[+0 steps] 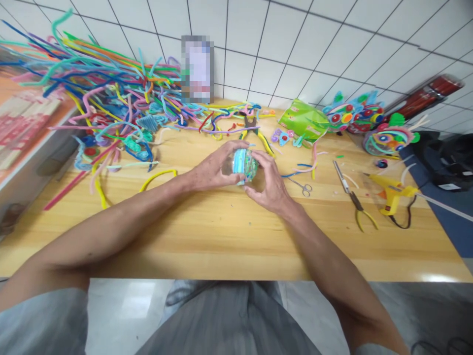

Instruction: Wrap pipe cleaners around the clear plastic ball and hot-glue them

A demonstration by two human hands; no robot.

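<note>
Between my two hands, above the middle of the wooden table (207,231), is a small rounded object (240,161) with blue and green bands that look like wound pipe cleaners; its finer detail is blurred. My left hand (218,167) grips its left side, thumb in front and fingers over the top. My right hand (268,180) curves around the right side, fingertips at its upper edge and thumb near its lower edge. Just behind the hands lie pliers with yellow-and-black handles (254,133). Small scissors (301,186) rest to the right of my right hand.
A large heap of coloured pipe cleaners (125,103) fills the back left. At the right are a yellow glue gun (393,192), another pair of pliers (360,207) and decorated pipe-cleaner figures (388,135). A green packet (305,121) stands near the tiled wall (288,44).
</note>
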